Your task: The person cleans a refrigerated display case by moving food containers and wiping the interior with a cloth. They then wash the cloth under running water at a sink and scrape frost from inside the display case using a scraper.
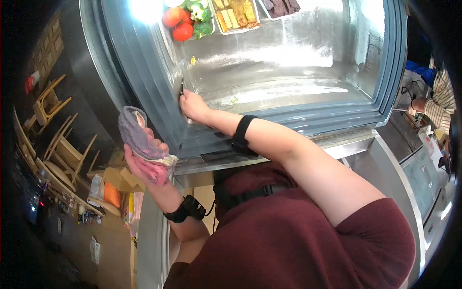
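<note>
Evidently, the left hand (pixel 135 161) clutches grey cloth (pixel 136 133); the right hand (pixel 194 106) clenches, perhaps, a dark tool (pixel 182 86).

Wooden chairs (pixel 67 153), left | brown floor (pixel 77 241), lower left | bright glare (pixel 146 8), upper left

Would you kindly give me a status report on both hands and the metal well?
Left hand holding grey cloth. Right hand holding slim dark item, left side of metal well. Yellow scrap just beyond, food trays farther off.
</note>
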Tool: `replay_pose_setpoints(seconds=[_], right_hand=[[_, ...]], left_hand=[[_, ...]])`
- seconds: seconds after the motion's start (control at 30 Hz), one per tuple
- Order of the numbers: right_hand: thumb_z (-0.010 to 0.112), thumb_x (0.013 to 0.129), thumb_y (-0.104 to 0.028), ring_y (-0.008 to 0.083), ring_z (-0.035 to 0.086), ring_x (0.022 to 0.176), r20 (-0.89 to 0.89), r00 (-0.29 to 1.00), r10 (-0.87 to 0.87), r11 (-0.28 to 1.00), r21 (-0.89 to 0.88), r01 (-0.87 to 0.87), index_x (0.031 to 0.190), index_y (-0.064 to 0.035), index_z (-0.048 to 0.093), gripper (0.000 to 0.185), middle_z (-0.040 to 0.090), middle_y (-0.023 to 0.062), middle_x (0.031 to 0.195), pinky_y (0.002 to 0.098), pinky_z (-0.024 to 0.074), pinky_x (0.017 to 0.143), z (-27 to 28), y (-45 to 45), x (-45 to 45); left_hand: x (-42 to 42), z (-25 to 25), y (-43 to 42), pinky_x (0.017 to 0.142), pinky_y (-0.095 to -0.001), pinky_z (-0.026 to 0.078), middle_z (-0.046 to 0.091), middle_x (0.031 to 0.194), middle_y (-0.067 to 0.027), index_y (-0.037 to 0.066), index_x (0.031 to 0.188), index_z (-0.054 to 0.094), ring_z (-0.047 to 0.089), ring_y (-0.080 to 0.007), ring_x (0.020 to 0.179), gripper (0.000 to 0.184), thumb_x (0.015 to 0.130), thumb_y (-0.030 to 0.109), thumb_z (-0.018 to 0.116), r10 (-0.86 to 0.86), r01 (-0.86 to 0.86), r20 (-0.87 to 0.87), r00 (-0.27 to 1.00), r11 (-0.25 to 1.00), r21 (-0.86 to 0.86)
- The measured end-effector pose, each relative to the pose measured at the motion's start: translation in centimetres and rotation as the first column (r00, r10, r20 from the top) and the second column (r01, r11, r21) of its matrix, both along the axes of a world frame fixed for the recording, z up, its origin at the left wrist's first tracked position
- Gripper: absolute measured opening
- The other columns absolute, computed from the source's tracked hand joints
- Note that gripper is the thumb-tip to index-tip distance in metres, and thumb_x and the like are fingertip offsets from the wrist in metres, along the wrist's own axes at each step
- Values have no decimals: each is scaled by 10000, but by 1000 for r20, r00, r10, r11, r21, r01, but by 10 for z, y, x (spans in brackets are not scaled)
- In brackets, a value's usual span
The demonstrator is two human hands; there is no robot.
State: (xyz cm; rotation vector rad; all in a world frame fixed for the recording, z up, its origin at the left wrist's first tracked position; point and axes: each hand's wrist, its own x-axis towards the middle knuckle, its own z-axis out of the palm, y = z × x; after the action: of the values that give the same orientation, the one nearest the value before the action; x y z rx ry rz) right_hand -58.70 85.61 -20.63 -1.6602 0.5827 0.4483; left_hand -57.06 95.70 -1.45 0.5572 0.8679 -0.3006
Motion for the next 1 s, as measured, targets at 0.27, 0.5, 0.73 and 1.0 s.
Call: replay_pose_setpoints(seconds=[0.27,0.5,0.73,1.0], right_hand=[[398,839,-123,241,542,478,-80,988,130,992,12,-129,963,1,516,212,575,127,642,439,400,414,-29,3,-6],[343,860,-172,437,556,699,-288,925,246,955,235,-180,1002,10,484,271,562,292,822,475,438,667,-4,-15,6],[374,858,-183,470,536,805,-477,820,318,926,343,-159,1099,36,441,333,564,307,813,509,419,745,35,-36,16],[395,860,-201,439,566,791,-171,961,216,976,20,-216,1203,35,397,417,575,294,830,489,432,741,68,-37,70]], left_hand=[[3,-3,-2,527,-298,408,526,1017,-144,13,1238,354,535,-166,648,568,844,405,471,-3,4,-27,1000,1000,8],[6,-5,-5,516,-285,401,538,1007,-141,10,1231,360,539,-165,659,568,840,406,474,-18,21,-50,999,999,47],[11,4,-16,513,-294,407,530,973,-130,6,1221,362,524,-168,648,556,842,398,468,-29,36,-61,998,993,108],[5,-1,-1,625,-310,423,507,1079,-135,59,1307,299,554,-181,755,579,852,369,479,-114,115,41,993,993,-21]])
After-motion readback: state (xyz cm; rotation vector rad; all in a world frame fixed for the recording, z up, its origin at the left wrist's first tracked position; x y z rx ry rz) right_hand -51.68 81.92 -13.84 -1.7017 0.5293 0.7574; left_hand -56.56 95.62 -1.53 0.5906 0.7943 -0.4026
